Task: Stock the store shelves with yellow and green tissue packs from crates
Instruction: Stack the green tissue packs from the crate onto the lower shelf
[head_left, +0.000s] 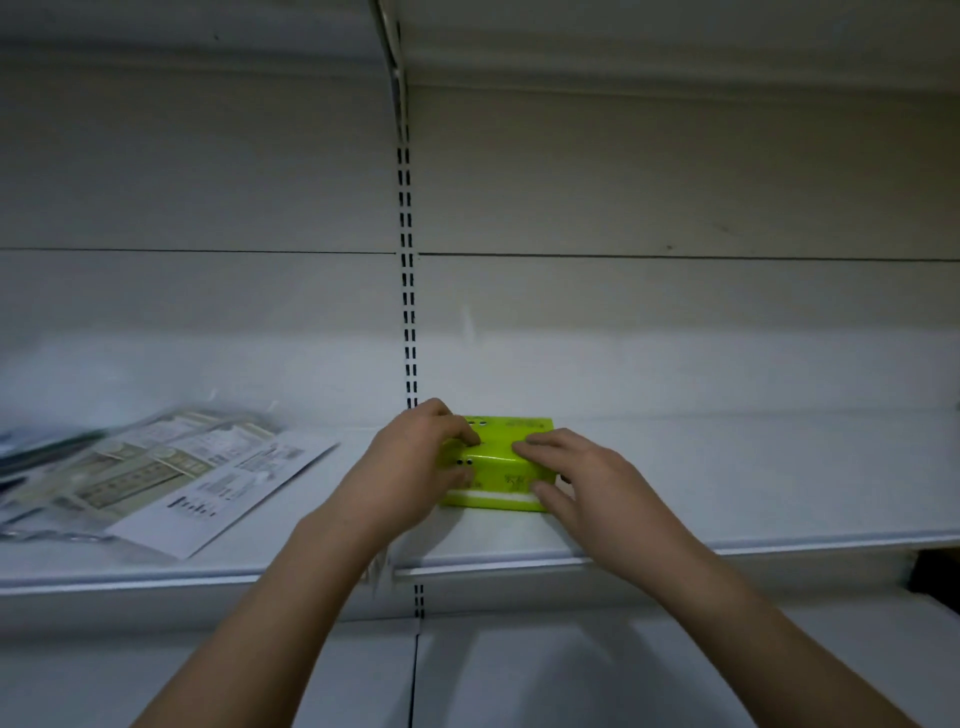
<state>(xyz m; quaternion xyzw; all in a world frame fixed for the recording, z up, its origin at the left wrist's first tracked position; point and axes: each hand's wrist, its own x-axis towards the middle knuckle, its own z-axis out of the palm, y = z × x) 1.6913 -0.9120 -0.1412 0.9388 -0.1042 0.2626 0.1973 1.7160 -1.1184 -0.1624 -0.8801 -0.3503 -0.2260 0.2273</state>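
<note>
While my left hand (415, 460) and right hand (576, 475) grip the green tissue pack (496, 467) on the shelf (727, 499), uneven pushing could skew it toward the paper sheets (171, 475).

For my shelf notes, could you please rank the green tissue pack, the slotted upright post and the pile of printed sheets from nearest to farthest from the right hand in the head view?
1. Green tissue pack: under the right hand.
2. Slotted upright post: behind, to the left.
3. Printed sheets: far left on the shelf.
</note>
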